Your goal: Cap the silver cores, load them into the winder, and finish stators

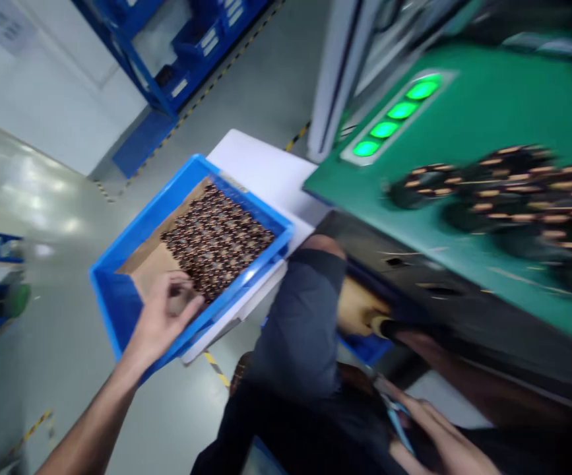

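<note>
Inside a blue bin (147,231), small round black parts with copper-coloured segments (219,237) lie packed in rows on brown cardboard (150,267). My left hand (167,310) is over the near edge of these parts, fingers curled; whether a part is between them is hidden. At the lower right, my right hand (429,422) is closed around a light-blue-handled tool (398,422), blurred by motion. More copper-and-black round parts (518,191) stand on the green mat (503,99) at the right.
The bin rests on a white board (260,165). A strip with several lit green buttons (397,119) lies on the green mat. My knee (310,297) is between bin and bench. Blue shelving (167,59) stands behind.
</note>
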`<action>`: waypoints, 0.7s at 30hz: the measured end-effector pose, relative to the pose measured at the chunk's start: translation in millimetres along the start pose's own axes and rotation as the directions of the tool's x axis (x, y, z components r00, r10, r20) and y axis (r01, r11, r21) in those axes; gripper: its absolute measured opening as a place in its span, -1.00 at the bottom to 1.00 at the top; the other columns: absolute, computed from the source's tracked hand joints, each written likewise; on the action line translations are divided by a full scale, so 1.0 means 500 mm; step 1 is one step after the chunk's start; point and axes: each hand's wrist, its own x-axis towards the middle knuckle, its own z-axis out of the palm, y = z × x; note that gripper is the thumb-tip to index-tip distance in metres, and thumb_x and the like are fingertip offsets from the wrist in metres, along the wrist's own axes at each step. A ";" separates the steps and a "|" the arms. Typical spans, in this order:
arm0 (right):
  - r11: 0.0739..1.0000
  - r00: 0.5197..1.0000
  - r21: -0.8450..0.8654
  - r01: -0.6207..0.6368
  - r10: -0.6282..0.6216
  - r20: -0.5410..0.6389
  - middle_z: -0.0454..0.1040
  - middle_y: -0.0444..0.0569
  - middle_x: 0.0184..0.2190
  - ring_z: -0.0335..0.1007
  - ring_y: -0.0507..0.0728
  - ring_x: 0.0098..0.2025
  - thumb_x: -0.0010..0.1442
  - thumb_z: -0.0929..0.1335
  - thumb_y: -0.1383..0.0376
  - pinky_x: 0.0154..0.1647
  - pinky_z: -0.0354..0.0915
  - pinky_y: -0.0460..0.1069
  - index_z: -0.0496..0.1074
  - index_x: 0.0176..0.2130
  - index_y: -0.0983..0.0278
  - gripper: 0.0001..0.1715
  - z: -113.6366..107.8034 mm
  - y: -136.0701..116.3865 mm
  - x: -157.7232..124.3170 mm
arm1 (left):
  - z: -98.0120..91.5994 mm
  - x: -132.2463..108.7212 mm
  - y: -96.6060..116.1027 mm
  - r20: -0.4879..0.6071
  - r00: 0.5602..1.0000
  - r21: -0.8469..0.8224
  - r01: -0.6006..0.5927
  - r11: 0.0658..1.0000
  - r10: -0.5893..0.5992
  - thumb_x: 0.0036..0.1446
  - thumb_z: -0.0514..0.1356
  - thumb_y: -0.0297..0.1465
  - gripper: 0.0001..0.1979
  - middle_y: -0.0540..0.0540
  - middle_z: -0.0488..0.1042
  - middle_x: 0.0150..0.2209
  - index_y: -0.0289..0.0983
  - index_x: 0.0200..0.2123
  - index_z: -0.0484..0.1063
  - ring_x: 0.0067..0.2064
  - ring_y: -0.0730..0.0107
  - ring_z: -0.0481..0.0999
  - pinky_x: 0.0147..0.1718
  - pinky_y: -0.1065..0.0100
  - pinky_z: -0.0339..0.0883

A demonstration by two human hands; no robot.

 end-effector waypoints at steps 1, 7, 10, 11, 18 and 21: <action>0.999 0.999 -0.034 -0.040 0.040 -0.002 0.84 0.14 0.18 0.84 0.57 0.22 0.42 0.47 -0.12 0.23 0.81 0.40 0.80 0.27 0.05 -0.39 0.000 0.012 -0.009 | 0.011 0.002 0.031 -0.085 0.988 0.007 -0.127 0.992 0.127 0.24 0.66 -0.20 -0.43 -0.15 0.63 0.27 -0.10 0.19 0.54 0.33 0.02 0.66 0.51 -0.07 0.49; 0.981 0.984 -0.094 -0.171 0.175 0.035 0.40 0.16 0.70 0.39 0.45 0.73 0.72 0.25 -0.08 0.73 0.38 0.44 0.34 0.75 0.19 -0.14 -0.008 -0.010 -0.036 | 0.245 0.100 0.287 -0.220 0.539 0.046 -0.827 0.560 0.813 0.50 0.46 -0.40 -0.76 -0.15 0.66 0.27 -0.11 0.16 0.66 0.39 0.04 0.65 0.47 -0.03 0.52; 0.982 0.985 -0.075 -0.171 0.173 0.016 0.33 0.08 0.74 0.32 0.41 0.76 0.74 0.27 -0.09 0.73 0.35 0.39 0.29 0.78 0.06 -0.17 -0.024 -0.032 -0.061 | 0.364 0.197 0.386 -0.022 0.449 0.034 -0.893 0.449 0.893 0.58 0.36 -0.37 -0.78 -0.26 0.62 0.29 -0.21 0.20 0.66 0.41 0.01 0.62 0.48 -0.02 0.48; 0.983 0.985 -0.067 -0.172 0.172 -0.006 0.35 0.08 0.73 0.35 0.42 0.75 0.74 0.28 -0.10 0.72 0.37 0.40 0.31 0.77 0.05 -0.18 -0.028 -0.032 -0.071 | 0.389 0.228 0.403 0.055 0.452 0.047 -0.892 0.450 0.890 0.58 0.36 -0.34 -0.79 -0.27 0.63 0.27 -0.24 0.18 0.67 0.37 -0.02 0.63 0.44 -0.04 0.50; 0.990 0.952 0.033 -0.137 0.141 -0.270 0.71 0.19 0.43 0.79 0.41 0.37 0.60 0.40 0.13 0.49 0.65 0.36 0.54 0.63 0.13 -0.27 -0.017 -0.042 -0.127 | 0.376 0.196 0.392 0.017 0.378 0.096 -0.922 0.375 0.926 0.44 0.54 -0.06 -0.74 -0.07 0.78 0.01 -0.07 -0.17 0.69 0.33 -0.10 0.69 0.72 -0.30 0.03; 0.993 0.919 0.114 0.000 0.045 -0.392 0.81 0.07 0.18 0.84 0.29 0.12 0.55 0.44 0.28 0.20 0.76 0.18 0.53 0.62 -0.01 -0.24 -0.041 -0.112 -0.122 | 0.356 0.074 0.371 0.099 0.324 0.022 -0.946 0.324 0.941 0.40 0.60 -0.17 -0.80 -0.04 0.80 0.17 -0.04 -0.17 0.68 0.35 -0.07 0.74 0.73 -0.27 0.09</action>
